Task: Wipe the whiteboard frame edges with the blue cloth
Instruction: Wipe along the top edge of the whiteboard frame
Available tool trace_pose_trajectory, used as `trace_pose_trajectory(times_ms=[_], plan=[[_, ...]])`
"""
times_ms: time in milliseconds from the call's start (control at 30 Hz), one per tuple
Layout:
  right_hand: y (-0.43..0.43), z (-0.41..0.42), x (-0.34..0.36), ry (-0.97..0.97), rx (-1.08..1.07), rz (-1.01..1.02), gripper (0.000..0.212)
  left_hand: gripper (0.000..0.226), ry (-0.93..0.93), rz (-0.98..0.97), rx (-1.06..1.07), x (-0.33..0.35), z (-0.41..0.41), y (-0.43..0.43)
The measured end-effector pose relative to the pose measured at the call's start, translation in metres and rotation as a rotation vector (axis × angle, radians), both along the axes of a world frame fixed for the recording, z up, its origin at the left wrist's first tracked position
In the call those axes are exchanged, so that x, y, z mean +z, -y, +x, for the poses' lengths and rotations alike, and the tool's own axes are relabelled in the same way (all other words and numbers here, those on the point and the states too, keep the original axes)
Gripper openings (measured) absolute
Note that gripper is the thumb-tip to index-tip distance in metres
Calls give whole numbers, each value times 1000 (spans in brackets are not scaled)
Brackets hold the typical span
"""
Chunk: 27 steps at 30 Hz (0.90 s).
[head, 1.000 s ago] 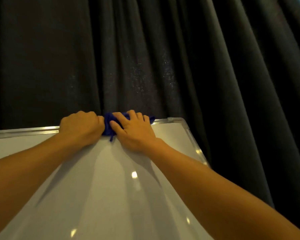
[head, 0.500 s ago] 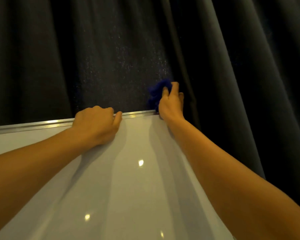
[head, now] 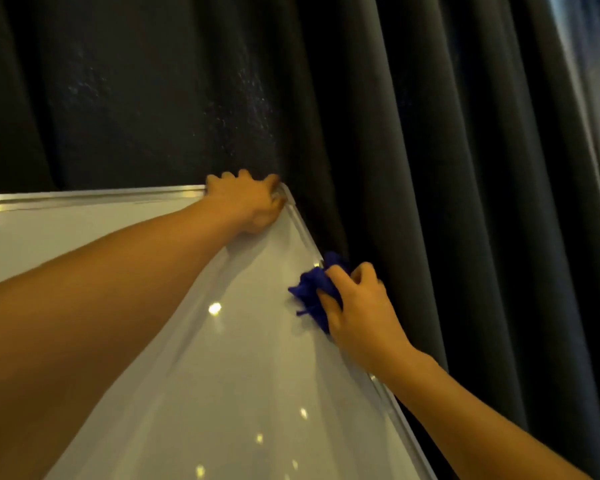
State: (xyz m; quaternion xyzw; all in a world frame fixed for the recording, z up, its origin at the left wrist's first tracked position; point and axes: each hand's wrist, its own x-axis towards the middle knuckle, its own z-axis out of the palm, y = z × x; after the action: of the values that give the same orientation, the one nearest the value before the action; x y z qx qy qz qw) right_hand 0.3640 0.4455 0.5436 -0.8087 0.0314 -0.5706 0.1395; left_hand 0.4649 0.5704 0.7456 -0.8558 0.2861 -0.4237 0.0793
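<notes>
Hanging behind everything, the dark curtain (head: 430, 168) backs the whiteboard (head: 222, 375), which tilts toward the viewer. Its silver frame (head: 84, 195) runs along the far edge and down the right side. The left hand (head: 248, 202) curls its fingers over the far right corner, probably steadying the board. The right hand (head: 357, 306) clamps the bunched blue cloth (head: 312, 289) against the right frame edge, seemingly to wipe along it.

A dark grey curtain (head: 413, 168) hangs in deep folds behind everything. At the far upper right, pale daylight (head: 596, 81) shows beside its edge. The room is dim.
</notes>
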Motion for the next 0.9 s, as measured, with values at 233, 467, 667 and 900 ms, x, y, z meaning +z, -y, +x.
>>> trace_pose_trajectory(times_ms=[233, 467, 667, 900], plan=[[6, 5, 70, 115, 134, 202, 23, 74, 78, -19, 27, 6, -24, 14], [-10, 0, 20, 137, 190, 230, 21, 72, 210, -55, -5, -13, -16, -1], [-22, -63, -116, -24, -83, 362, 28, 59, 314, 407, -360, -97, -34, 18], [-54, -81, -157, -35, -248, 420, 28, 52, 110, 614, -448, -192, -77, 78]])
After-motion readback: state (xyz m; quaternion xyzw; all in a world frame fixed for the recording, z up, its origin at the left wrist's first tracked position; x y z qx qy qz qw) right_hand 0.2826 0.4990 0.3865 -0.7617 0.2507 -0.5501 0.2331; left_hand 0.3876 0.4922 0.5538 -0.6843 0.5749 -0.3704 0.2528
